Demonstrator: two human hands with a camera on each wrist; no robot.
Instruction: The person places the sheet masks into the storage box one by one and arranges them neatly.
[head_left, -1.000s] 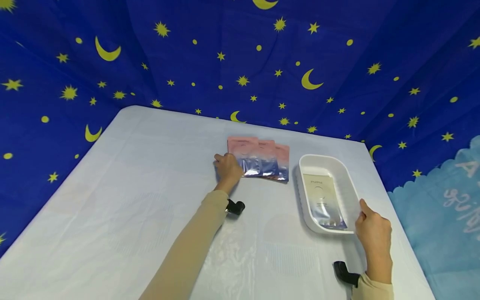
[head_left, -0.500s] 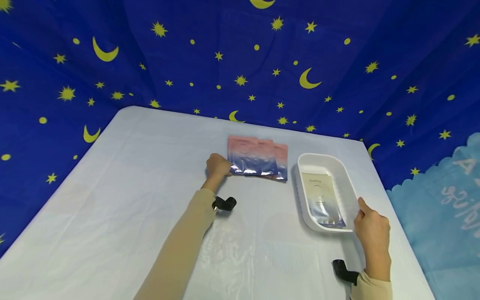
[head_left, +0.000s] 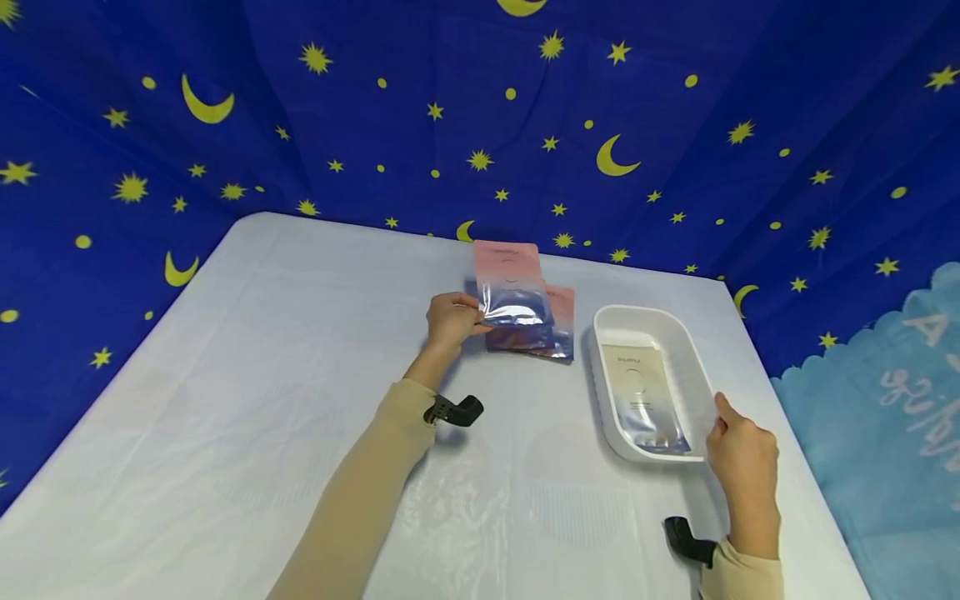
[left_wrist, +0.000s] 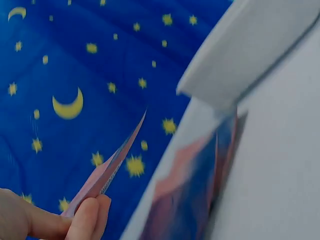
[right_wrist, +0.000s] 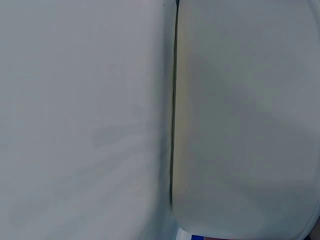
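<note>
My left hand [head_left: 450, 323] pinches a pink-and-blue foil packet [head_left: 510, 271] by its lower left corner. In the left wrist view that packet [left_wrist: 110, 167] appears nearly edge-on, tilted up off the pile. Under and beside it, more packets [head_left: 562, 321] of the same kind lie overlapped on the table. At the right, my right hand [head_left: 744, 458] grips the rim of a white plastic basin [head_left: 688, 379], thumb on top; its other fingers are largely hidden. A cream-to-silver foil packet [head_left: 643, 392] lies flat in the basin.
A white cloth [head_left: 315, 333] covers the table. Behind it hangs a dark blue curtain [head_left: 420, 125] with yellow moons and stars, and a light blue cloth [head_left: 885, 450] hangs on the right. The basin [left_wrist: 240, 60] also shows beyond the pile in the left wrist view.
My left hand drew back to the pile's left edge, then took the top pink-and-blue packet and raised it up and rightward. My right hand and the basin stayed in place.
</note>
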